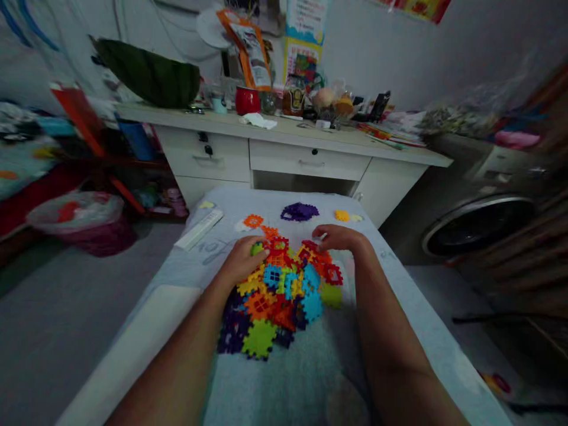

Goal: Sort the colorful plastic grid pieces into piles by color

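A heap of colourful interlocking plastic tiles [279, 290] lies on a pale blue table [399, 296] in front of me. My left hand [242, 260] rests on the heap's far left side, fingers curled around a green piece [256, 248]. My right hand [339, 238] sits on the heap's far right edge, fingers bent down onto red tiles [331, 273]; what it grips is hidden. Beyond the heap lie a purple tile cluster [299, 211], an orange tile [253, 221] and a yellow tile [342, 216].
A white remote-like bar [199, 229] lies at the table's far left. Behind stands a white desk [306, 160] crowded with a red cup [247, 100], bottles and packets. A washing machine [479, 228] is at right, a pink basket [84, 222] at left.
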### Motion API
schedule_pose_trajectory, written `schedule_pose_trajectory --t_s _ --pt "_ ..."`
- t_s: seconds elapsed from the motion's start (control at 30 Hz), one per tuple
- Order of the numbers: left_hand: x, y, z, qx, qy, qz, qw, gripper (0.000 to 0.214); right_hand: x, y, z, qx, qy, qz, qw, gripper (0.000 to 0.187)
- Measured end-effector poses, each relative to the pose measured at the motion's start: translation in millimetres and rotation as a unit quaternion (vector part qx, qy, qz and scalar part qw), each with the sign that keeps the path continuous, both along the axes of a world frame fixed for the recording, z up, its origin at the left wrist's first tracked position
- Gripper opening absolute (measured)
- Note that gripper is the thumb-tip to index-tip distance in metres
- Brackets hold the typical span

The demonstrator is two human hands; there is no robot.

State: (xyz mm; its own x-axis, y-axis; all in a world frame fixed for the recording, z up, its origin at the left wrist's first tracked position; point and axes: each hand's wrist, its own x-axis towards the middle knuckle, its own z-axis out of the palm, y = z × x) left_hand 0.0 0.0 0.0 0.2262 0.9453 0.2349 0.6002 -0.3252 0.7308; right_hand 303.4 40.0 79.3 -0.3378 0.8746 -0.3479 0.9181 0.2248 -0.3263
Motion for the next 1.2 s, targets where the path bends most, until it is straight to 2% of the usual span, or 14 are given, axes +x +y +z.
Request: schedule_pose_trajectory --t_s 0.17,0.27,0.43,0.63,0.7,0.77,0.87,0.97,1.07,1.2 --pt "0.9 0.6 -2.3 -0.002 0.001 0.001 1.0 0.045 -8.1 -5.8 -2.7 -0.035 -0.05 -0.025 0.998 0.043" --pt "1.0 0.0 -2.1 -0.005 0.004 0.008 1.0 0.045 -9.0 -6.4 -6.6 -0.057 -0.046 -0.036 0.997 0.042" --pt "0.7 0.5 -2.8 -0.004 0.005 0.006 1.0 0.045 1.1 -3.5 -9.2 -0.075 0.021 -0.044 0.996 0.039" --pt "1.3 0.2 -1.7 -0.008 0.009 0.009 1.0 0.044 27.2 -8.9 3.7 -0.087 0.158 -0.076 0.981 0.032" --pt "1.3 0.0 -1.5 -0.005 0.007 0.01 1.0 0.044 39.8 -9.6 5.6 -0.067 0.189 -0.105 0.974 0.025" --pt "1.1 0.1 -2.0 -0.004 0.004 0.011 1.0 0.044 52.4 -7.6 2.7 -0.01 0.192 -0.165 0.967 0.017" --pt "0.6 0.9 -3.3 -0.003 0.002 0.01 1.0 0.043 67.2 -0.8 -9.3 0.122 0.139 -0.294 0.938 0.012" --pt "0.5 1.6 -4.1 -0.001 -0.003 0.01 1.0 0.042 76.3 6.1 -23.5 0.206 0.065 -0.354 0.91 0.015" --pt "0.4 1.8 -4.4 0.002 -0.007 0.01 1.0 0.042 82.4 9.7 -34.2 0.233 0.001 -0.369 0.9 0.017" --pt "0.1 1.8 -5.5 -0.002 -0.002 0.014 1.0 0.044 87.5 11.1 -43.2 0.22 -0.052 -0.39 0.893 0.026"
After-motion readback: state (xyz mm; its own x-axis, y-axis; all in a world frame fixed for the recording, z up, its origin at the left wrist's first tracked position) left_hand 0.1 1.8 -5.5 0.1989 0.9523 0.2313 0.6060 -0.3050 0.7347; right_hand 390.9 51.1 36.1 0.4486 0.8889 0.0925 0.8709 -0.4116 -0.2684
